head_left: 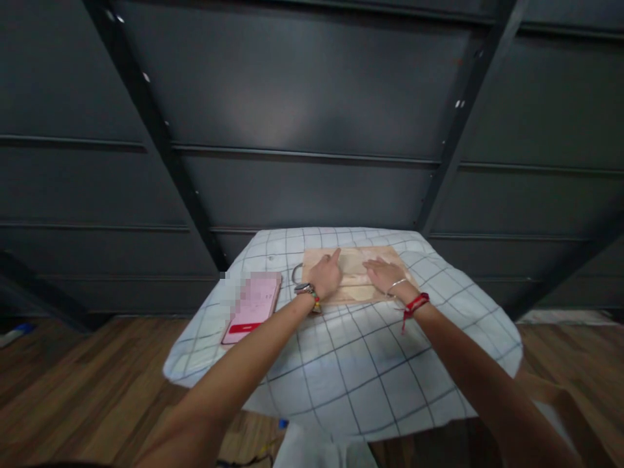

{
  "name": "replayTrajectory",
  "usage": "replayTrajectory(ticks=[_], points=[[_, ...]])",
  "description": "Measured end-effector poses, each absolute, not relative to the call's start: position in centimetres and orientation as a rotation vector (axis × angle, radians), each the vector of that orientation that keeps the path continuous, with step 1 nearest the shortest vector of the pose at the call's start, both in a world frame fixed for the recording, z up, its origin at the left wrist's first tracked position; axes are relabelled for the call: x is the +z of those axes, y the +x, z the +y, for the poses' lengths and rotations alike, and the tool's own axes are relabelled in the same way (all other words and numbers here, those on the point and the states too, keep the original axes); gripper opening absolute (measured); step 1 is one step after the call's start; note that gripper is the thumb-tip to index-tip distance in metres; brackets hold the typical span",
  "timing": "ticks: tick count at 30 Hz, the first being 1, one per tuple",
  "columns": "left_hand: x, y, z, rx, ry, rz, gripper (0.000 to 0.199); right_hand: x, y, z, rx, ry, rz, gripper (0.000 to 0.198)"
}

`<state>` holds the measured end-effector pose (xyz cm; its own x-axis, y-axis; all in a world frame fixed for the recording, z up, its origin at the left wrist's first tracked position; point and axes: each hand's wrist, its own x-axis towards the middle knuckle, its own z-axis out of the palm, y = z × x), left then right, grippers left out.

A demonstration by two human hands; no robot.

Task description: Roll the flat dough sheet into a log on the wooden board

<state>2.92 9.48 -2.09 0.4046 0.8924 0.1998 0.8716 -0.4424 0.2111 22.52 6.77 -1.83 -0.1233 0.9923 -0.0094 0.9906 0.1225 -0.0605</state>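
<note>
A flat tan paper bag (pixel 358 296), or something much like one, lies crosswise on the table with a crease running along it and paler patches on its face. A dark loop (pixel 296 273) shows at its left end. My left hand (pixel 325 276) rests on the left part of it, one finger stretched away from me and the others partly hidden. On the right part, my right hand (pixel 384 273) lies flat with fingers extended toward the middle. Neither hand grasps anything that I can see.
A white cloth with dark grid lines (pixel 341 364) covers the small table. Left of my left hand lies a pink-screened phone (pixel 256 302). Dark metal panels (pixel 312 97) stand behind the table. At the lower right is a brown box edge (pixel 560 403) on the wooden floor.
</note>
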Motion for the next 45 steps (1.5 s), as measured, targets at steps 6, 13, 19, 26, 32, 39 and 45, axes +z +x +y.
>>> replayTrajectory(ticks=[6, 13, 19, 26, 32, 39, 45], points=[[-1.6, 3.0, 12.4, 0.292, 2.596, 1.536, 0.062, -1.3, 22.8, 8.8, 0.262, -1.991, -2.403, 0.053], [-1.7, 3.2, 10.7, 0.285, 2.620, 1.652, 0.069, -1.9, 22.5, 7.8, 0.144, -2.042, -2.341, 0.057], [-1.3, 3.4, 10.2, 0.199, 2.510, 1.732, 0.071, -2.0, 22.4, 7.5, 0.121, -2.063, -2.337, 0.056], [-1.2, 3.4, 10.4, 0.187, 2.446, 1.773, 0.073, -2.3, 22.5, 7.6, 0.106, -2.044, -2.343, 0.056], [-1.2, 3.5, 9.9, 0.340, 2.552, 1.772, 0.074, -2.1, 22.4, 7.5, 0.096, -2.043, -2.326, 0.056], [-1.4, 3.5, 8.9, 0.429, 2.587, 1.773, 0.066, -2.0, 22.3, 6.9, 0.069, -2.020, -2.331, 0.056], [-1.2, 3.7, 9.9, 0.302, 2.440, 1.821, 0.068, -1.7, 22.5, 8.0, 0.176, -2.047, -2.349, 0.055]])
